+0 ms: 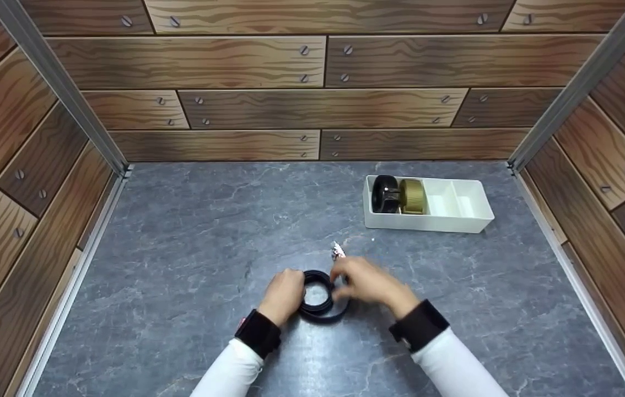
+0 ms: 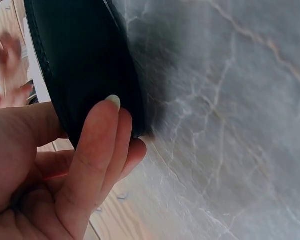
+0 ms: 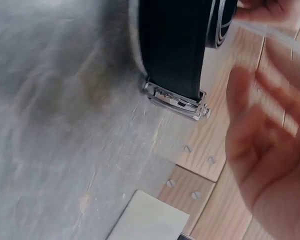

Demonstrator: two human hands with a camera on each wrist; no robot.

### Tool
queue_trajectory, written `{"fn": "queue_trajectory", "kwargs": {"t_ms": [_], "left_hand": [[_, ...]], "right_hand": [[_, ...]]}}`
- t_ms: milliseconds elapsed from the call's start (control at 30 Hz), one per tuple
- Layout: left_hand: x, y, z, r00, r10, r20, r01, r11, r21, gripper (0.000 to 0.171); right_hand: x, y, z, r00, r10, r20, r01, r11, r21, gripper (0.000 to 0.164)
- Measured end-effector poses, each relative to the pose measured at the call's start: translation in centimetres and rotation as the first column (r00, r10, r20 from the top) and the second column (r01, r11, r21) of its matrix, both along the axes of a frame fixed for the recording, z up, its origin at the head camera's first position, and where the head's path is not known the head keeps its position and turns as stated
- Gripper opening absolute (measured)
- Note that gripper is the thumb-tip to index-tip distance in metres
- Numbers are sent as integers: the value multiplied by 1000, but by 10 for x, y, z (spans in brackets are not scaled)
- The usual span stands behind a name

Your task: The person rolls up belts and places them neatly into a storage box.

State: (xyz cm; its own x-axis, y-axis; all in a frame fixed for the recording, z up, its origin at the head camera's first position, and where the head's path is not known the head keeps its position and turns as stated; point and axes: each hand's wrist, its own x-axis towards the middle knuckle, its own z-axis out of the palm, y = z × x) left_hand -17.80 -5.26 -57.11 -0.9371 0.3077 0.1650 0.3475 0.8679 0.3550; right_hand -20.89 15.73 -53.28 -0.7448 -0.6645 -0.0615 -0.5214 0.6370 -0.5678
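Note:
A black leather belt [image 1: 318, 310] stands on edge on the grey floor, wound into a coil with a looser outer turn at its right. At the belt's end is a silver buckle [image 3: 177, 102], pointing away from the person in the head view. My left hand [image 1: 285, 292] pinches the coil's left side; the left wrist view has the thumb behind the strap [image 2: 85, 55] and fingertips on its near face. Beside the coil's right side, close to the buckle end, my right hand [image 1: 370, 281] has loosely bent fingers, apart from the strap in the right wrist view.
A white divided box [image 1: 417, 223] stands at the back right. In its left compartments sit a black coil [image 1: 385, 194] and an olive-gold coil [image 1: 413, 196]. Wood-patterned walls [image 1: 318, 107] enclose the grey marbled surface [image 1: 208, 231] at the back and sides.

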Motion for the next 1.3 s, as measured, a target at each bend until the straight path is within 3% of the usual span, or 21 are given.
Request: {"fn": "queue_trajectory", "kwargs": {"t_ms": [100,267,400,500,633,767,1000,1167,1300], "left_hand": [[0,-2,0,1000,-10,-8,10,1000,-20,6],[-1,-5,3,1000,-21,-2,20,999,-45,7],[-1,-5,4,999,-31,-13,29,996,-84,9],[-1,-5,4,997,-61,-46,54,989,-139,10],[1,-5,3,991,-94,-94,75,979,-191,10],[1,-6,3,991,-90,-96,70,978,-195,10],[-3,-9,2,998,-57,5,57,992,-109,6],[-3,-11,3,999,5,38,-6,1000,7,15],[-2,-10,4,995,76,57,-80,993,87,15]], "right_hand": [[10,3,-4,989,99,108,-100,995,1,28],[16,4,-16,985,90,147,-93,996,8,21],[16,1,-23,997,73,35,-73,997,-22,21],[17,-2,-28,995,94,-42,-95,995,-25,30],[19,-6,-31,983,124,-134,-124,992,6,41],[18,-9,-34,959,172,-226,-174,985,13,29],[18,-11,-34,935,235,-265,-229,972,53,24],[19,-14,-33,935,222,-277,-213,975,63,21],[19,-19,-32,938,202,-283,-184,979,88,16]]}}
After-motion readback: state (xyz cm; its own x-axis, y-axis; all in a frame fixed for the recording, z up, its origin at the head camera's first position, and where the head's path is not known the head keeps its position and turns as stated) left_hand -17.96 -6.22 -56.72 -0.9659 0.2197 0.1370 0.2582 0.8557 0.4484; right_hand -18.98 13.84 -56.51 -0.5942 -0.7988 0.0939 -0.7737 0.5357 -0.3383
